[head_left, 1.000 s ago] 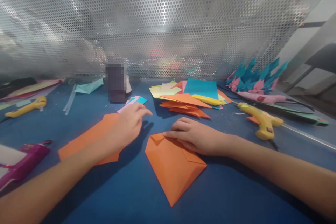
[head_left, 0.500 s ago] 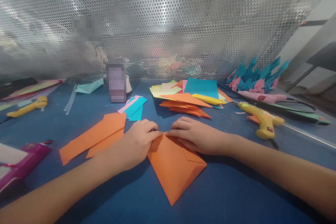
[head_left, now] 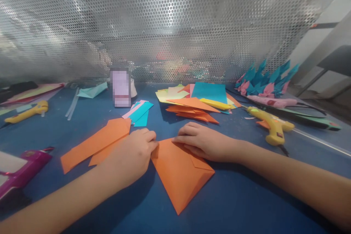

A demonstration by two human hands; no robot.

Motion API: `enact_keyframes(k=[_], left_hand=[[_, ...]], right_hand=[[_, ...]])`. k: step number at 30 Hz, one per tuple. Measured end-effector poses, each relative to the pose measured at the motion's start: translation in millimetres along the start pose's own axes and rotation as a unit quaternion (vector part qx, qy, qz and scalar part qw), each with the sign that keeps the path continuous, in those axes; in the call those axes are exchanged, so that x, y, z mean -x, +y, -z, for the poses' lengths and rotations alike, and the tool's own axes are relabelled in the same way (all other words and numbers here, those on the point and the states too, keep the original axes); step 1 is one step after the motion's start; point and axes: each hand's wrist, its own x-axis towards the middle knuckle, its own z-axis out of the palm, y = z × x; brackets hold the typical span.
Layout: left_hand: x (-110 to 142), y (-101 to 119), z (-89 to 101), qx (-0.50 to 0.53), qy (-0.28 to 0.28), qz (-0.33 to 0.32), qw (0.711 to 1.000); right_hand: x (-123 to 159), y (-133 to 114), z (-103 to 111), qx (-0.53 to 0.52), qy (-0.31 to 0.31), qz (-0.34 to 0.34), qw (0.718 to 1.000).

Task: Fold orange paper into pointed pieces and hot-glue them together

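Observation:
A folded sheet of orange paper [head_left: 181, 175] lies flat in front of me, one corner pointing towards me. My left hand [head_left: 141, 151] is closed at its left edge, thumb and fingers pinching the paper there. Along the upper right edge, my right hand [head_left: 199, 139] presses the paper, its fingers held together and bent over it. The fingers hide part of the right edge. More folded orange paper [head_left: 101, 139] lies beside and partly behind my left wrist.
Blue and pink paper strips [head_left: 142, 113], an orange stack [head_left: 192, 111] and a yellow cutter [head_left: 215, 104] lie beyond. Yellow glue guns [head_left: 274, 128] flank both sides; a magenta tool [head_left: 30, 168] is at left. Paper flowers [head_left: 265, 80] stand before a perforated metal panel [head_left: 170, 18].
My left hand has slid left and slightly down along the paper's edge, away from the top corner, uncovering that corner. The right hand has stayed in place.

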Motion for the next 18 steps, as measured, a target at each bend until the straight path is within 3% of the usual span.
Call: enact_keyframes(k=[5,10,18], left_hand=[[0,-1,2.9,-0.027,0.014,-0.001,1.0],[-7,-1,-1.5,0.029,0.079,0.099,0.992],[-12,2,-10.0,0.14,0.063,0.125,0.98]], right_hand=[[0,0,0,-0.001,0.007,-0.005,1.0],[0,-2,2,0.005,-0.009,-0.019,1.0],[1,-2,1,-0.062,0.035,-0.036,0.997]])
